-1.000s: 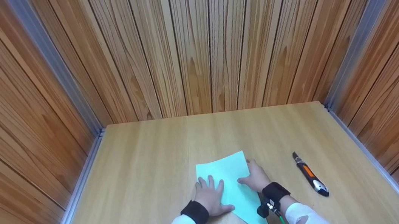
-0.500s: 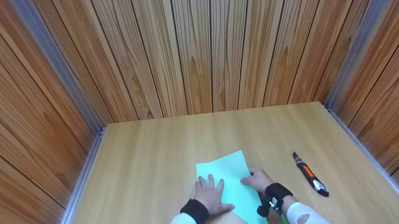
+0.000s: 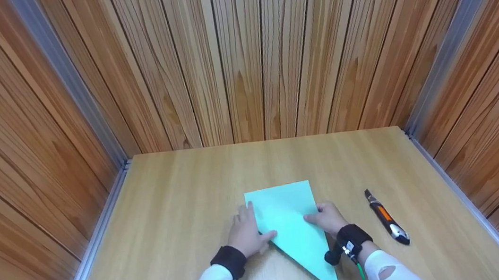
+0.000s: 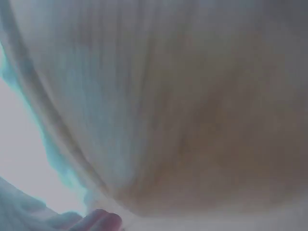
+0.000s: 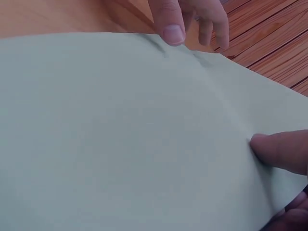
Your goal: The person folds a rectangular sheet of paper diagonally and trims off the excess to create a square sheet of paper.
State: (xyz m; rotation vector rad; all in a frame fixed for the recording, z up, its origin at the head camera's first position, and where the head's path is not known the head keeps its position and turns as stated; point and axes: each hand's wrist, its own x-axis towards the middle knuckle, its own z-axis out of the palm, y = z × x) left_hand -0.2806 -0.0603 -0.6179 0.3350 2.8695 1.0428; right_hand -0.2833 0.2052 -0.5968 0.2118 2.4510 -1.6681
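A mint-green sheet of paper [image 3: 288,221] lies tilted up off the table in the head view, its long slanted lower edge running to a point near me. My left hand [image 3: 246,231] grips its left edge, thumb on top and fingers along and behind the edge. On the right edge, my right hand [image 3: 328,218] pinches the sheet, thumb [image 5: 281,150] on top and the other fingers underneath. The right wrist view shows slight dents in the paper [image 5: 125,130] by both thumbs. In the left wrist view, blur hides most detail; fingertips [image 4: 98,220] show at the bottom.
A black and orange utility knife [image 3: 387,218] lies on the wooden table [image 3: 180,196] to the right of my right hand. Wood-plank walls [image 3: 239,55] with metal corner strips enclose the table at the back and both sides.
My left hand has left its flat spread on the paper and moved left to grip the edge. The paper has lifted and turned slightly, and my right hand has shifted a little right.
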